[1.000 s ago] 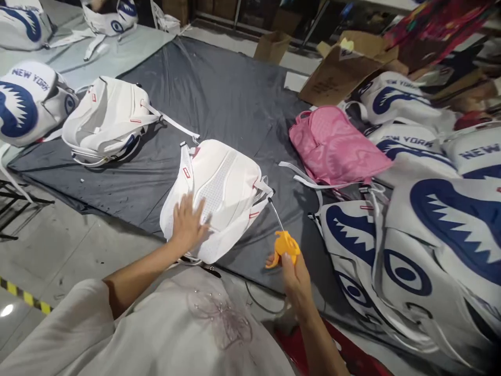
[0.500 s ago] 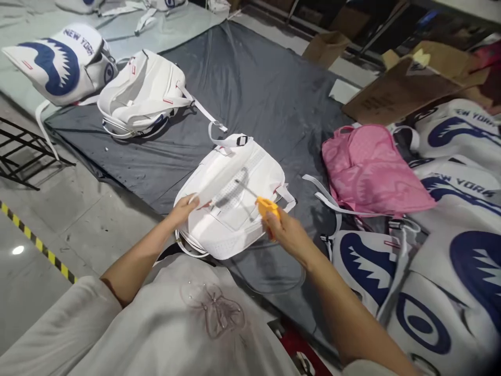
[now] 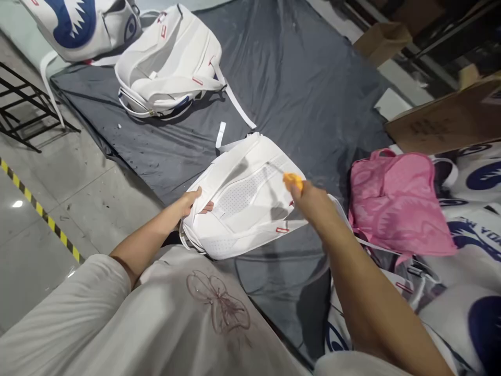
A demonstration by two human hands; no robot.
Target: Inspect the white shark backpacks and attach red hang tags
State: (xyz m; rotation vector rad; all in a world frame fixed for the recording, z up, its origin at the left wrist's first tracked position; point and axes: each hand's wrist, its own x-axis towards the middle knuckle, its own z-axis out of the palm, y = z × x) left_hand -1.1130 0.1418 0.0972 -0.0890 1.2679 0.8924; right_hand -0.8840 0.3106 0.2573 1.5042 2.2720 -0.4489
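Observation:
A white backpack lies back-side up on a dark grey sheet just in front of me. My left hand grips its near left edge, fingers curled over the fabric. My right hand is closed round an orange-handled tool whose thin metal nozzle points left over the bag's mesh back panel. The tool hovers close above the bag near its right shoulder strap.
A second white backpack lies further back on the sheet. A shark-print backpack sits top left. A pink backpack and several shark-print bags lie right. Cardboard, a black metal rack and yellow-black floor tape surround.
My right hand brought the orange tool from beside the bag up over its back panel. My left hand shifted from lying flat on the bag to gripping its left edge.

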